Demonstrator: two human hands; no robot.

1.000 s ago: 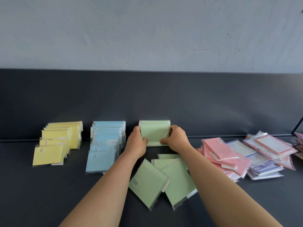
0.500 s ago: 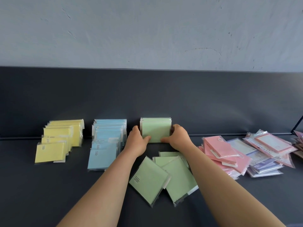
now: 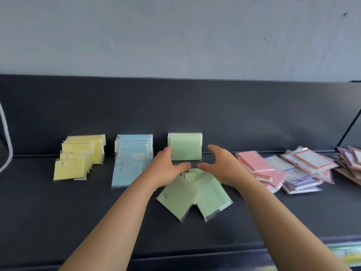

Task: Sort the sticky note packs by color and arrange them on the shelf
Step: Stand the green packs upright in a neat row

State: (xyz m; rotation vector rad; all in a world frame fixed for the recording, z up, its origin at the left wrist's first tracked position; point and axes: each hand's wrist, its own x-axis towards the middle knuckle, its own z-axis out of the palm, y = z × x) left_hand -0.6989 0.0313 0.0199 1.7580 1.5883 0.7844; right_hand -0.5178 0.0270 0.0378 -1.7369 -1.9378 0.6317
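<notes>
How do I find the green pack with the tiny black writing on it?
Look along the dark shelf to the upright green row at its back. Just in front of it, loose green packs lie flat in a messy fan. Yours is the front-left pack, tilted like a diamond, the only one of them showing small black print.

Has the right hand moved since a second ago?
Yes. The right hand has left the upright green stack and pulled back toward the person, toward the loose green packs.
</notes>
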